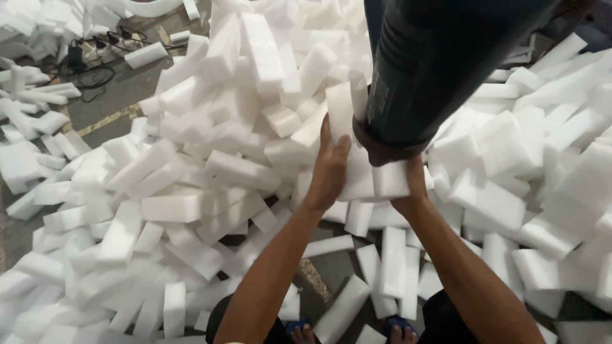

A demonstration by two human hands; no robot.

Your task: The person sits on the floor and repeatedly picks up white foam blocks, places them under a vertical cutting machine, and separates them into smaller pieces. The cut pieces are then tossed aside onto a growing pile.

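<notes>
Blocks: a stack of white foam blocks (366, 169) is pressed between both hands, in the middle of the view, above the floor and in front of a big heap of the same blocks.
Look: plain white, rectangular, matte, with soft, slightly rough edges; the count in the stack cannot be told.
Axis: one block (340, 111) at the left of the stack stands on end, its long axis running up the view, away from the person; the lower ones show short faces toward the camera.
Left hand: the left hand (328, 169) lies flat and open against the stack's left side, fingers straight and pointing away.
Right hand: the right hand (414, 185) grips the stack's right side, mostly hidden by a dark cylinder (433, 64) hanging down from the top edge; how far it curls cannot be told.
Heap: loose blocks (191, 165) cover the floor (115, 95) on all sides.
Cables: black cables (95, 54) lie on the floor at the far left corner.
Feet: toes in blue sandals (303, 328) show at the near edge.
</notes>
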